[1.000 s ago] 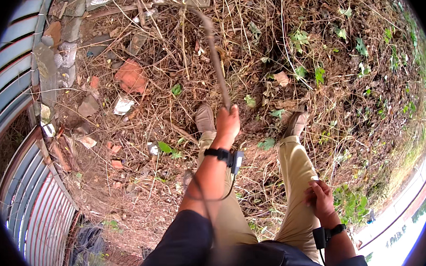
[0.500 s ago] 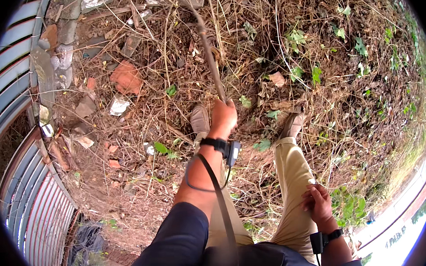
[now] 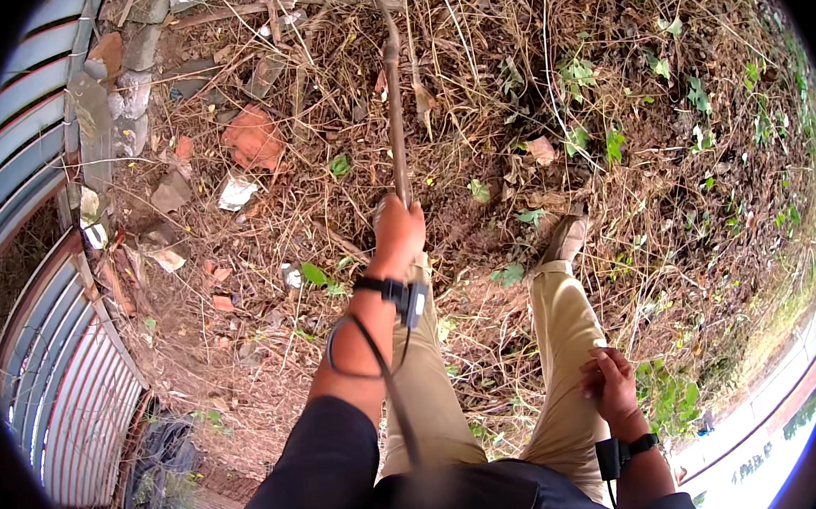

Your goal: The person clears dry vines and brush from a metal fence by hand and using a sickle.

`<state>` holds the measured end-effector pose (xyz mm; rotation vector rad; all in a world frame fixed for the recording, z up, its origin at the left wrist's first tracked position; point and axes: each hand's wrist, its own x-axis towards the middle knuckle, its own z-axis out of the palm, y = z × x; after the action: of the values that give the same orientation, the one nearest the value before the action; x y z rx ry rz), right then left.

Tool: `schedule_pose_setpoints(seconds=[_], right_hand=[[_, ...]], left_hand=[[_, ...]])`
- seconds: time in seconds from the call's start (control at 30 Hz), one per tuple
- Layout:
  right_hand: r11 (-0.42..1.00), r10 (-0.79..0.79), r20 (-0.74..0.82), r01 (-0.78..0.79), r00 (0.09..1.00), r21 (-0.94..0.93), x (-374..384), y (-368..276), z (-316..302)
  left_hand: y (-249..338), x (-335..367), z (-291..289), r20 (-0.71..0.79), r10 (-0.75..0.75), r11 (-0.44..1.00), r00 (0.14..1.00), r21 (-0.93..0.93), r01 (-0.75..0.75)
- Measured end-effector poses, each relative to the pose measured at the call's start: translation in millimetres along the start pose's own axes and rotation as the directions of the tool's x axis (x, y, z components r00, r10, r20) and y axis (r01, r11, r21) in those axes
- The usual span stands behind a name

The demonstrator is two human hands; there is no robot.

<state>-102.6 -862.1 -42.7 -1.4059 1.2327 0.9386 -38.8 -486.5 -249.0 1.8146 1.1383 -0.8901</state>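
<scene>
A long brown wooden stick (image 3: 395,113) is gripped at its near end by my left hand (image 3: 400,229), whose fingers wrap round it. The stick reaches straight away from me over dry vines and stems, and its far tip is hard to make out among them. My right hand (image 3: 611,380) rests by my right thigh, its fingers curled. A tiny white spot shows at those fingertips; I cannot tell what it is. A strap with a small dark device (image 3: 411,303) sits on my left wrist, and its cable loops below the forearm.
Corrugated metal sheeting (image 3: 26,139) runs along the left. Broken brick (image 3: 253,138), a white fragment (image 3: 236,193) and stone slabs (image 3: 92,135) lie beside it. My right shoe (image 3: 569,236) stands on the litter. Leafy plants (image 3: 669,397) grow to the right.
My left hand has moved left with the stick, which now points more straight ahead. The right hand stays by the thigh. The whole view has shifted slightly.
</scene>
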Motion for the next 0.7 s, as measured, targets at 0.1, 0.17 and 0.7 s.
schedule_pose_setpoints(seconds=[0.1,0.17,0.7], right_hand=[[1.000,-0.007,-0.005,0.007,1.000,0.007,-1,0,0],[1.000,-0.002,-0.007,0.002,1.000,0.015,-1,0,0],[1.000,0.010,-0.021,-0.010,1.000,0.009,-1,0,-3]], left_hand=[[-3,14,14,0.172,-0.069,0.998,0.983,0.008,0.068],[-27,-2,17,0.295,-0.087,0.996,0.952,0.060,0.073],[4,24,-1,0.145,0.020,0.974,0.989,0.220,-0.052]])
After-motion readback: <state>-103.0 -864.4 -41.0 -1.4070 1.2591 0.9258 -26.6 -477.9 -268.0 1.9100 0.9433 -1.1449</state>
